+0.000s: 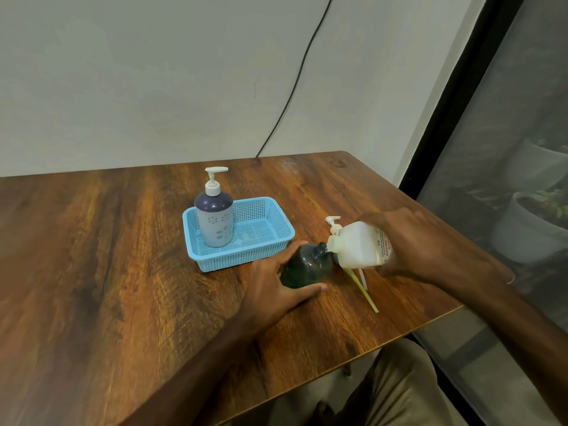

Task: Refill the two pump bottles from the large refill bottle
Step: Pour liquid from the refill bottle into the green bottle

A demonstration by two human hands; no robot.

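- table (123,272): wood-grain top, pretty smooth, with a soft sheen
- basket (233,260): light blue plastic, perforated mesh walls, slightly glossy
- pump bottle (215,224) in the basket: matt pale plastic body, shinier dark shoulder, white plastic pump
- dark bottle (302,269): smoky see-through plastic, glossy
- refill bottle (356,244): milky translucent plastic, smooth
- wall (153,87): flat matt paint

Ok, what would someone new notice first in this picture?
The pour, right of centre: the right hand tips the large whitish refill bottle so its mouth meets the open neck of a dark bottle, which the left hand grips on the wooden table. Just behind, a light blue basket holds a pump bottle standing upright in its left end.
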